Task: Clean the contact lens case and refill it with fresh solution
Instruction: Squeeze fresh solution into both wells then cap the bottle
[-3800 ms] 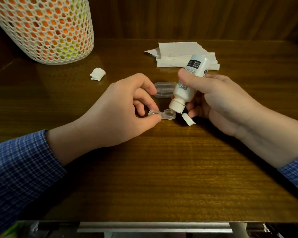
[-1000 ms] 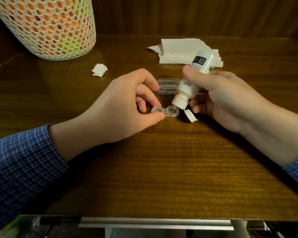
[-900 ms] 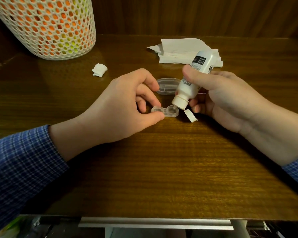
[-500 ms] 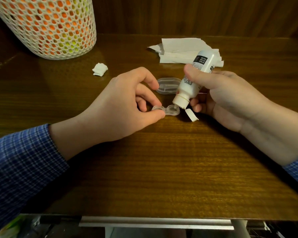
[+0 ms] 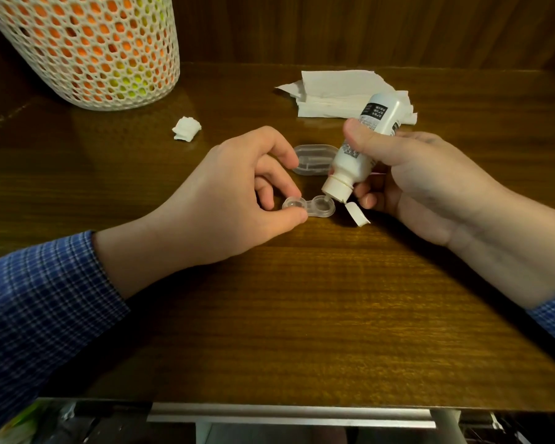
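I see the contact lens case [image 5: 309, 206] lying flat on the wooden table [image 5: 302, 315], a clear two-well piece just ahead of centre. My left hand [image 5: 234, 200] pinches its left well between thumb and a curled finger, so that well is partly covered by the fingertips. My right hand [image 5: 420, 177] grips the solution bottle [image 5: 358, 152] — thumb across the label, the other fingers wrapped behind it — and holds it tilted with the nozzle down, right over the rim of the right well. Whether the tip touches the plastic I cannot tell. The bottle's flip cap [image 5: 357, 214] hangs open below the nozzle, just beside the case on its right.

Around this: a clear lid [image 5: 314, 158] rests on the table just behind the case, its right end hidden by the bottle. Farther back lies a stack of white paper towels [image 5: 337, 91], with the bottle's base overlapping its right edge from this view. A small crumpled wad of tissue [image 5: 186, 129] sits to the left, well apart from the case. At the far left corner stands a white mesh basket [image 5: 87, 49] — orange and yellow show through its holes. Both blue checked sleeves [image 5: 42, 302] reach in from the bottom corners, and a metal rail [image 5: 289, 416] runs along the near table edge. Liquid in the wells is too faint to judge.
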The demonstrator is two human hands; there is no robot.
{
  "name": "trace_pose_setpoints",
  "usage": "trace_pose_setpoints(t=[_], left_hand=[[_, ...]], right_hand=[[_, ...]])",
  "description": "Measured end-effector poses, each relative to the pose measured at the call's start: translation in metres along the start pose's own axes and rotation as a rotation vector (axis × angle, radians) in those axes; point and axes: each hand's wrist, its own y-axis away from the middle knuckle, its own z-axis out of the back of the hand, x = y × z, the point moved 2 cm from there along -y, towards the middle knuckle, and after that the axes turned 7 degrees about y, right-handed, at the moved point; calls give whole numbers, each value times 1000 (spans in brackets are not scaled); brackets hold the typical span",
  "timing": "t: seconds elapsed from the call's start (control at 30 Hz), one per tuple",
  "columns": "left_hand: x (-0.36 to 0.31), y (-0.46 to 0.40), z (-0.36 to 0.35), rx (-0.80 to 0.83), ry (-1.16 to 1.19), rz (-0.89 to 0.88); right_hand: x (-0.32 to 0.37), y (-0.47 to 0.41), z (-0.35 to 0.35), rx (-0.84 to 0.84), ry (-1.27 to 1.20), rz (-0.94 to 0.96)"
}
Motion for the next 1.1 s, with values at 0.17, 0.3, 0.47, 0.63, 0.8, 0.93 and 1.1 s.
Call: trace_pose_setpoints(t=[0.17,0.3,0.47,0.63,0.8,0.93,1.1], left_hand=[[0,0,0,8,4,-6],[1,0,0,6,-4,-10],[1,0,0,7,-7,-9],[1,0,1,9,-10,-5],[1,0,1,3,-6,-4],[1,0,1,0,-1,1],[0,0,1,-1,-4,3]], right_hand=[[0,0,0,-8,-5,0],[0,0,0,-5,-4,-1],[1,0,0,-5,-8,-4],[1,0,0,1,-5,-10],[0,0,1,3,-15,-11],[0,0,1,-4,-28,-7],[1,1,1,-29,-45,-18]])
